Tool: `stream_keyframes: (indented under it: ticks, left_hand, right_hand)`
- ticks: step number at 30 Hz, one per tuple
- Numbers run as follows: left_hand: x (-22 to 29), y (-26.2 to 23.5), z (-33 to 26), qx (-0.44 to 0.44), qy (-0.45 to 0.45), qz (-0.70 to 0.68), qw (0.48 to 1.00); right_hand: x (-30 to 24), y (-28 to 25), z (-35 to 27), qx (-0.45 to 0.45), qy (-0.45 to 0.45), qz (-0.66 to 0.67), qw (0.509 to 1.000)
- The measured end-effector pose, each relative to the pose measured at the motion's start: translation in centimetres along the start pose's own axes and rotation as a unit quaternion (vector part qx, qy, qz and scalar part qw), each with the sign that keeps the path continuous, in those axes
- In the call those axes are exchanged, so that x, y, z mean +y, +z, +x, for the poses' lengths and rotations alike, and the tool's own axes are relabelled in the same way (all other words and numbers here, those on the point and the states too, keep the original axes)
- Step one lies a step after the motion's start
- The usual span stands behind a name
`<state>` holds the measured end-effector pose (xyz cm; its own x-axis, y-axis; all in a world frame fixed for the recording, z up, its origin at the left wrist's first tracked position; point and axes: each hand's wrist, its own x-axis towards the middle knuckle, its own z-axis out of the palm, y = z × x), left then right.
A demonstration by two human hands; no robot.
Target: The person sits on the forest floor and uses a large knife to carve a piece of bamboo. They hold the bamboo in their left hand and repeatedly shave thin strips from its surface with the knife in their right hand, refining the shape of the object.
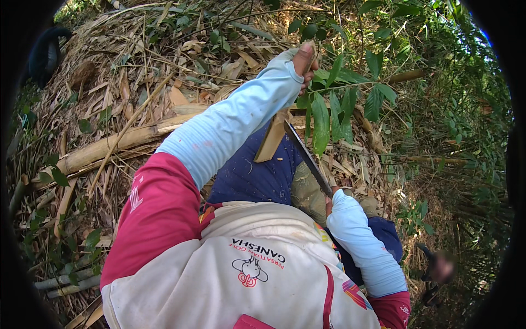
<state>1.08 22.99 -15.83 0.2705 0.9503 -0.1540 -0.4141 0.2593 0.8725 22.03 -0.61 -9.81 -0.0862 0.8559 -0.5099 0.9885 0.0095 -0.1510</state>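
Observation:
My left hand is stretched far forward, fingers closed around a bamboo strip. The strip's wide lower end comes out below my forearm, over my dark blue trousers, with a pale cut patch near its upper part. My right hand is lower down, closed on the handle of a machete, though the sleeve hides most of that hand. Its long dark blade slants up and left, with the tip end against or very close to the pale patch. Whether blade and strip touch I cannot tell.
Green leaves on a thin stem hang just right of my left hand. A thick bamboo pole lies on dry leaf litter at the left. Dense bushes stand at the right. At the lower right is another person, blurred.

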Motion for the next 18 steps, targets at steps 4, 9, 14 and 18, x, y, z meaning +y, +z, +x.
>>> stream_keyframes:
  ticks: [4, 9, 14, 18]
  left_hand:
    - [0.6, 0.0, -0.9, 0.002, 0.006, -0.026, 1.000]
    - [0.9, -0.2, -1.2, 0.013, 0.003, -0.023, 1.000]
    - [1.1, 0.2, -1.8, 0.021, 0.020, -0.009, 1.000]
    - [0.8, -0.2, -1.5, 0.008, 0.006, -0.020, 1.000]
  right_hand:
    - [-0.4, 0.0, -0.1, -0.028, 0.015, 0.014, 0.999]
    - [-1.0, 0.0, -0.4, -0.035, 0.023, 0.010, 0.999]
    - [-0.5, 0.9, -0.6, -0.018, 0.014, 0.002, 1.000]
    - [-0.5, 1.2, -0.8, -0.017, 0.009, 0.008, 1.000]
